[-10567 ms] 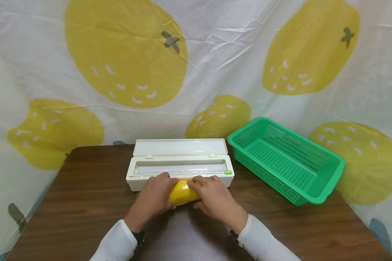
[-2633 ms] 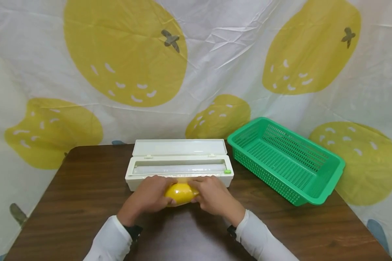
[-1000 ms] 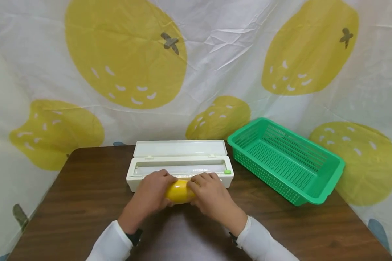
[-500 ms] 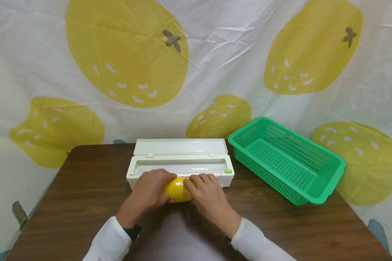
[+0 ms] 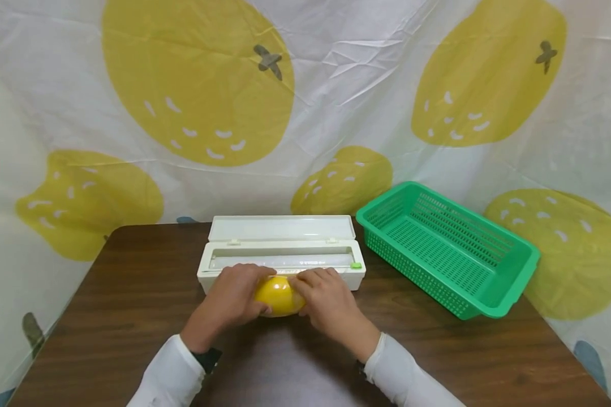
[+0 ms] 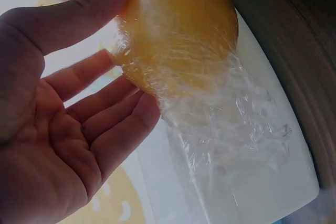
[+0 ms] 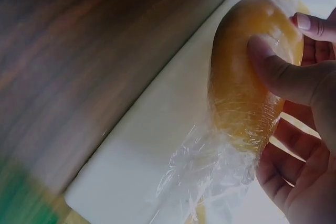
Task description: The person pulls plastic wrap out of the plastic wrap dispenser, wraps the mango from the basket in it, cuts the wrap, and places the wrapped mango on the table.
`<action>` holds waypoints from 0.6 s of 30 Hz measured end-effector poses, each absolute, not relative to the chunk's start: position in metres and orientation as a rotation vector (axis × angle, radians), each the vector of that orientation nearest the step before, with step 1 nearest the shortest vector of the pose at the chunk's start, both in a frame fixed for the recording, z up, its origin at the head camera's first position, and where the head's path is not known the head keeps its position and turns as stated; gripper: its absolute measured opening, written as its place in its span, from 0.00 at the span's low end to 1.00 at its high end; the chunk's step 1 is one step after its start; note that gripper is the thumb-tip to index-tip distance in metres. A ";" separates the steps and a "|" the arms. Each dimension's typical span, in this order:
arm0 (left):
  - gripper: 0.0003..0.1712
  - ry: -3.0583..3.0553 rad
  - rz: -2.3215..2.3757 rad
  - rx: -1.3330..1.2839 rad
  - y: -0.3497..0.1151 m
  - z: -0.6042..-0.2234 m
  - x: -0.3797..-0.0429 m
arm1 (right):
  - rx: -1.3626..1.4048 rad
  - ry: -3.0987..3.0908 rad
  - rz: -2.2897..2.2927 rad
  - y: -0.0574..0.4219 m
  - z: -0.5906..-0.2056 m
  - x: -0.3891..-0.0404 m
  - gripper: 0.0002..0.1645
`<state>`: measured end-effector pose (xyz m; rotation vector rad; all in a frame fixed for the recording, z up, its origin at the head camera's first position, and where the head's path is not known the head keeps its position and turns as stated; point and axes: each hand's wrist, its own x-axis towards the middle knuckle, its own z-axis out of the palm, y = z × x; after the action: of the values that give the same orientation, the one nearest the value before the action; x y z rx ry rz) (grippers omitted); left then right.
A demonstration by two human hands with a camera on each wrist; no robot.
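A smooth, oval yellow fruit (image 5: 280, 297), possibly a mango, is held between both hands at the front of a white cling film dispenser (image 5: 282, 228). My left hand (image 5: 234, 297) grips its left end, thumb on the near side and fingers behind. At the other end my right hand (image 5: 331, 299) holds it likewise, with the thumb (image 7: 273, 69) pressed on the skin. Clear cling film (image 6: 231, 114) covers the fruit, wrinkled at both ends, and loose film trails past its sides. Inside the lid-up dispenser lies the film roll (image 5: 295, 261).
A green perforated basket (image 5: 443, 254) stands to the right of the dispenser on the dark wooden table (image 5: 132, 316). A green slide cutter (image 5: 356, 265) sits at the dispenser's right end. Behind hangs a white cloth (image 5: 346, 85) printed with lemons.
Both hands keep their hold as the fruit turns between them. Over the last half second, the right hand has shifted slightly right, uncovering more of the fruit. Dispenser and basket stay put.
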<state>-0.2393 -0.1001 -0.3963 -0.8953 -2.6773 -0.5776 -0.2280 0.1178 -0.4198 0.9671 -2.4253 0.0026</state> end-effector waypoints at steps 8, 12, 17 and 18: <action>0.31 -2.718 -0.631 -0.866 -0.102 -0.397 -0.240 | 1.019 -2.497 0.045 0.123 -0.415 -0.231 0.39; 0.28 -2.754 -0.672 -0.865 -0.103 -0.398 -0.242 | 1.043 -2.520 0.033 0.124 -0.413 -0.232 0.38; 0.24 -2.813 -0.722 -0.863 -0.105 -0.398 -0.246 | 1.058 -2.547 0.028 0.123 -0.412 -0.233 0.38; 0.24 -2.823 -0.731 -0.866 -0.105 -0.398 -0.246 | 1.059 -2.553 0.027 0.123 -0.412 -0.233 0.38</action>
<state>-0.2461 -0.1053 -0.3983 -0.8656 -2.8229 -0.7311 -0.2327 0.1228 -0.4118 1.0587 -2.5535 0.0274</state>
